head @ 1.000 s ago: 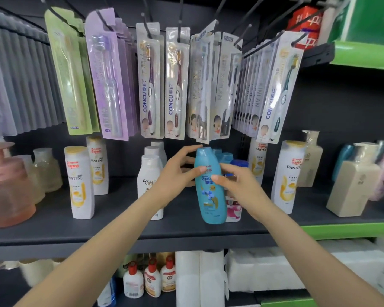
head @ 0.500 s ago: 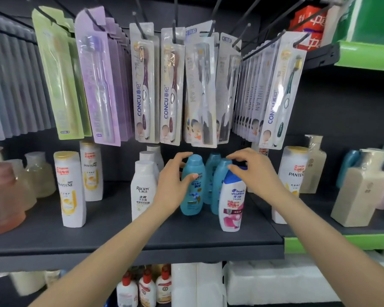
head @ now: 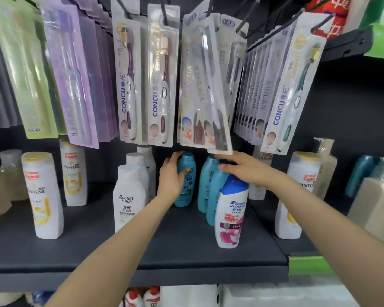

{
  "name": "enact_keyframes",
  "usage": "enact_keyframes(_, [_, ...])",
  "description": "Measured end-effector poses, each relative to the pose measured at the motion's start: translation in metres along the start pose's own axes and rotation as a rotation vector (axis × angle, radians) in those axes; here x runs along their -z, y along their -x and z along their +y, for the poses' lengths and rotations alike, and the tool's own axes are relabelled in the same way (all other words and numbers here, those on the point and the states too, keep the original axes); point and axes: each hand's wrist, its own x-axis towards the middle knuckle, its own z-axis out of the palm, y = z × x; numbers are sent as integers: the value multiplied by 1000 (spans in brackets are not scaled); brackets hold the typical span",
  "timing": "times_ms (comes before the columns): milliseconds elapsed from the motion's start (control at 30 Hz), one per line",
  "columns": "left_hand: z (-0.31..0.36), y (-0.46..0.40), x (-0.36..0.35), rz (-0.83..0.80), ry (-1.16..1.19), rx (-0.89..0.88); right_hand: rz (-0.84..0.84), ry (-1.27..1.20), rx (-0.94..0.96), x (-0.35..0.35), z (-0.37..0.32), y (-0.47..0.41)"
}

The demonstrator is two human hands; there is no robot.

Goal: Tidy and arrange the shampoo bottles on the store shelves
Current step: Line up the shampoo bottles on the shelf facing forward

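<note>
A teal shampoo bottle stands upright toward the back of the dark shelf. My left hand grips it, thumb across its front and fingers behind it. Two more teal bottles stand just to its right, one behind the other. In front of them is a white Head & Shoulders bottle with a blue cap. My right hand reaches over these, fingers stretched out flat above the teal caps, holding nothing. White Raclen bottles line up to the left of my left hand.
Toothbrush packs hang from pegs low over the bottles, just above both hands. White Pantene bottles stand at left and right. Beige bottles fill the right shelf. Red-capped bottles sit on the shelf below.
The teal bottle went from the shelf's front to the back, beside the other teal ones. My right hand let go of it and moved right, over the teal caps.
</note>
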Motion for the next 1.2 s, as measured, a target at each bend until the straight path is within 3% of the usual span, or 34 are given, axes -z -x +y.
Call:
enact_keyframes(233, [-5,-19,-12,-90,52,35,-100,51,31,3,6,-10])
enact_keyframes(533, [-11,-12,-10,-207,38,107,135,62,88,3,5,26])
enact_keyframes(1200, [-22,-20,-27,-308,162,227,129,-37,63,0,8,36])
